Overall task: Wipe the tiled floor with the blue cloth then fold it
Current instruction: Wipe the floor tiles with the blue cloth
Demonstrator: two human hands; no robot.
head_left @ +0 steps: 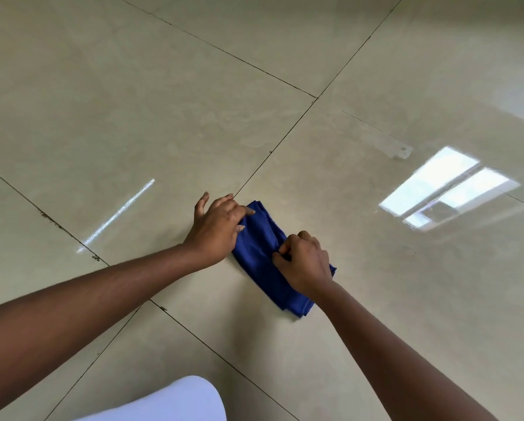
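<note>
Large glossy beige tiles (127, 95) are covering the whole floor, their faint marbled veining showing through the shine. Dark grout lines (280, 141) are running diagonally across it and crossing near the upper middle. Small dark specks (51, 219) are clinging to the grout line at the left. A bright window reflection (449, 188) is glaring off the tile at the right, split by a frame into panes, while a thin streak of light (117, 214) is gleaming at the left. A pale, dull smear (399, 147) is lying on the tile above the window reflection. The far right corner is falling into shadow.
</note>
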